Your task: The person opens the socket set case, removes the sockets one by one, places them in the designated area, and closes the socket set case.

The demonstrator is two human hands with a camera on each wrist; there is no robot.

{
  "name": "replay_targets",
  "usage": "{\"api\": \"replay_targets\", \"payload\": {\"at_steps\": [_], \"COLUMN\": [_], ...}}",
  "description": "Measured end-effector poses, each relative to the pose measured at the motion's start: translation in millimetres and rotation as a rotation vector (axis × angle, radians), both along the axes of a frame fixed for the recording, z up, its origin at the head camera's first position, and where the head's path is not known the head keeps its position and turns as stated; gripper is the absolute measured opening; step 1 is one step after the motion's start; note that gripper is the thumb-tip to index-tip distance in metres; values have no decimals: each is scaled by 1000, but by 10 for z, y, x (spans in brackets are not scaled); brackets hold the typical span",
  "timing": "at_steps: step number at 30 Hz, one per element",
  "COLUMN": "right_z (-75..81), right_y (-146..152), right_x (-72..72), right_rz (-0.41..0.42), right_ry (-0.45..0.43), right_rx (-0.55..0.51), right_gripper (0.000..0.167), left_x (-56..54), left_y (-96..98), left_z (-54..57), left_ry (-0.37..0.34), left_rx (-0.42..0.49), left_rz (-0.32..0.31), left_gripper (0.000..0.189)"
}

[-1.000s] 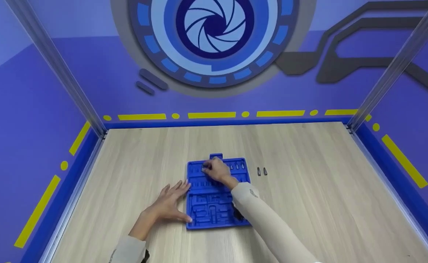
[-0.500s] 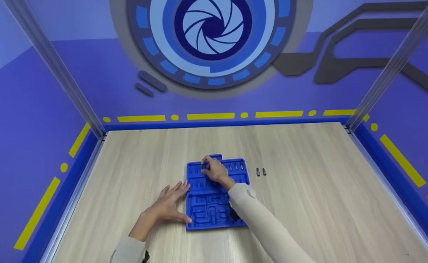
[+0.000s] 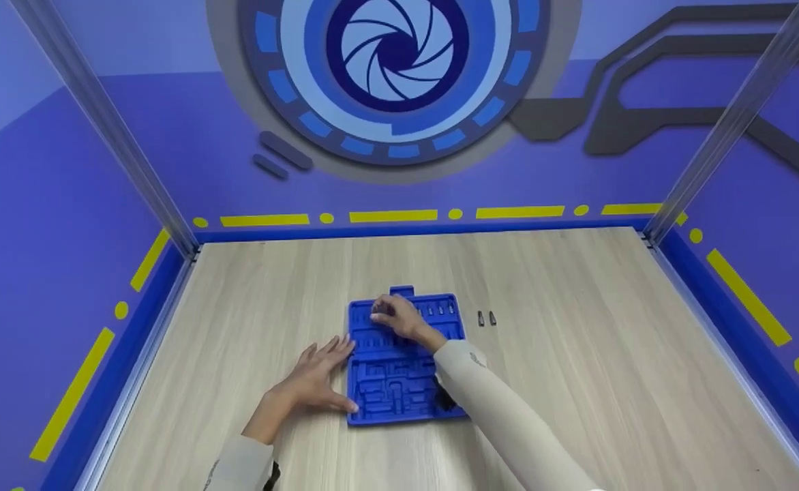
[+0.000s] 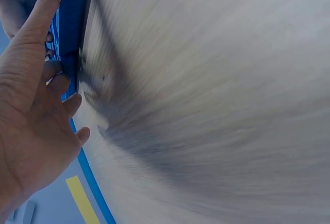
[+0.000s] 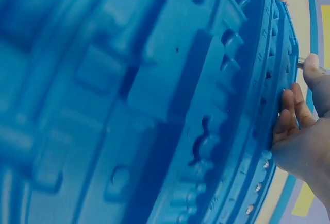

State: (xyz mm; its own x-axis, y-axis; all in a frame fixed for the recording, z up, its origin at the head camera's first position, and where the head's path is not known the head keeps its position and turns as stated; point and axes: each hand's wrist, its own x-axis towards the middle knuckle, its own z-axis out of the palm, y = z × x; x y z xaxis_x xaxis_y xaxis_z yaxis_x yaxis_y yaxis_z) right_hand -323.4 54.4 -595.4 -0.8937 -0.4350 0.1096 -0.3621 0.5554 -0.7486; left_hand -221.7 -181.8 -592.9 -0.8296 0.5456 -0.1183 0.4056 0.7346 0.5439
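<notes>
Pinching a small metal bit (image 5: 301, 62) with the fingertips of the right hand (image 3: 403, 319). Leaving just a tiny gap between those tips, with the bit inside. Bending the other fingers in over the blue plastic case (image 3: 379, 356). Having the bit up at the far half of the case, left of the middle, near the top row of slots (image 3: 365, 317). Being unable to tell about any touch between the bit and a slot.

Spreading the left hand (image 3: 314, 382) wide beside the case, with fingers apart and the thumb far out. Holding nothing in that hand. Touching the left edge of the case with the thumb near the close corner, and reaching the same edge higher up with the fingertips.

Seeing the case laid out flat in two halves on the pale wooden table (image 3: 611, 341). Spotting a short tab (image 3: 401, 291) at the far edge. Finding a few shiny bits (image 3: 441, 309) in the top row, right of the right hand. Seeing two loose bits (image 3: 487, 318) side by side on the table, right of the case. Wearing pale sleeves (image 3: 508, 416) on both arms. Looking ahead at a blue wall (image 3: 168, 136) with yellow stripes.
</notes>
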Motion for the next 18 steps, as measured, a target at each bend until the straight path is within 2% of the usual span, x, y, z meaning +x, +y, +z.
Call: {"api": "replay_targets", "payload": {"at_steps": [5,11,14,18], "right_z": [119,311,359,372], "right_y": [66,236,353,535], "right_x": [21,43,58,71], "right_rz": [38,7,-1,-17], "right_ry": [-12,-64,-83,-63], "right_rx": [-59,-104,-108,-111], "right_gripper": [15,21,23,23], "left_x": [-20,-21,-3,3], "left_y": [-7,-6,-4,-1], "left_z": [4,3,-12,-26], "left_ry": [-4,-13,-23,-28], "left_rx": [-12,3,16,27], "left_rz": [7,12,15,15], "left_gripper": [126,126,126,126]}}
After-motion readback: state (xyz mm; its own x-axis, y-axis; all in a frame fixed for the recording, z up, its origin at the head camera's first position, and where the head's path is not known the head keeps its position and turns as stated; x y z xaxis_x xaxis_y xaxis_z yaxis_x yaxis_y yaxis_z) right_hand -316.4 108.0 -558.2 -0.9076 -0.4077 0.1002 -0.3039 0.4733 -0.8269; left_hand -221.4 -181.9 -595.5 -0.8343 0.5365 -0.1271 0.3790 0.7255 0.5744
